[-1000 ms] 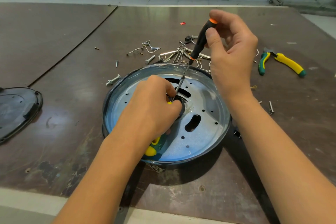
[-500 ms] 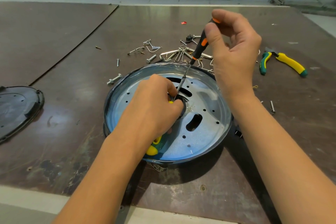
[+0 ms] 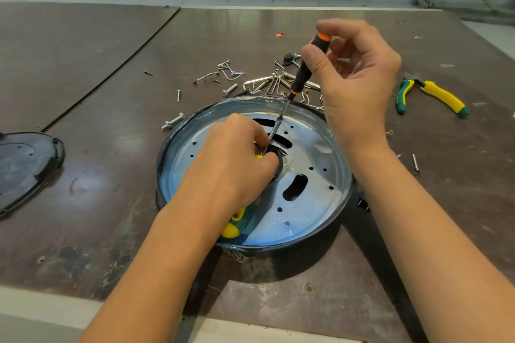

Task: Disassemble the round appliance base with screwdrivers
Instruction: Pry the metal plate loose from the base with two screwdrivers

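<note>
Right hand [image 3: 354, 86] pinches the top of a black-and-orange screwdriver [image 3: 305, 69] between thumb and fingers, handle tilted up and to the right, thin shaft running down-left to the middle of the base [image 3: 315, 175]. Tip is hidden behind the left hand [image 3: 234, 164], so contact with a screw can't be confirmed. Left hand is curled tight around a second tool with a yellow-green handle [image 3: 235, 224]; the handle end sticks out below the palm toward the near rim, and a small yellow bit shows at the fingertips by the centre hole. What the working end is doing is hidden. Base sits mid-table, near the front edge, open side up: dark outer rim, shiny metal plate inside with oblong slots and small holes. Both forearms reach in from the near side, left one over the near-left rim, right one past the right rim. Just beyond the far rim lies a scatter of loose hardware [image 3: 267, 81]: screws, bolts, bent wire clips. One bolt [image 3: 172, 121] lies just left of the rim. Pliers [image 3: 434, 93] with yellow-green grips lie on the table to the right, well apart from the base. A screw [image 3: 415, 163] lies near the right wrist. A dark plastic cover [image 3: 25, 167] sits at the far left edge of the table [image 3: 83, 203].
</note>
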